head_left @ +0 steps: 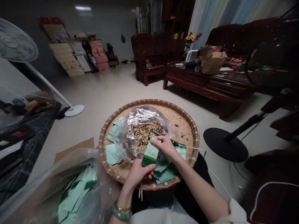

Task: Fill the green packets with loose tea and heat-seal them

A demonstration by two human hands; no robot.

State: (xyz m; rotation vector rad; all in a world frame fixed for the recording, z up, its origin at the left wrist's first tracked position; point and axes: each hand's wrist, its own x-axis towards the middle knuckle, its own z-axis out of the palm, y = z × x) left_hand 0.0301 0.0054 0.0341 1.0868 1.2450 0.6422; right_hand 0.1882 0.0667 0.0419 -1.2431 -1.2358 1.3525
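A round woven bamboo tray (187, 124) rests on my lap. On it lies an open clear plastic bag of dried tea leaves (144, 132). My left hand (139, 173) grips the bottom of a small green packet (150, 154). My right hand (164, 145) pinches the packet's top edge and also holds a dark-handled scoop (161, 134) whose tip lies over the leaves. Piles of empty green packets (113, 153) lie on the tray's left side, and more green packets (167, 172) lie near its front right.
A clear plastic bag of filled green packets (77, 189) sits at my lower left beside a cardboard sheet (73, 149). A white standing fan (16, 43) is at left, a black fan base (225, 144) at right. Dark wooden furniture (205, 81) stands behind.
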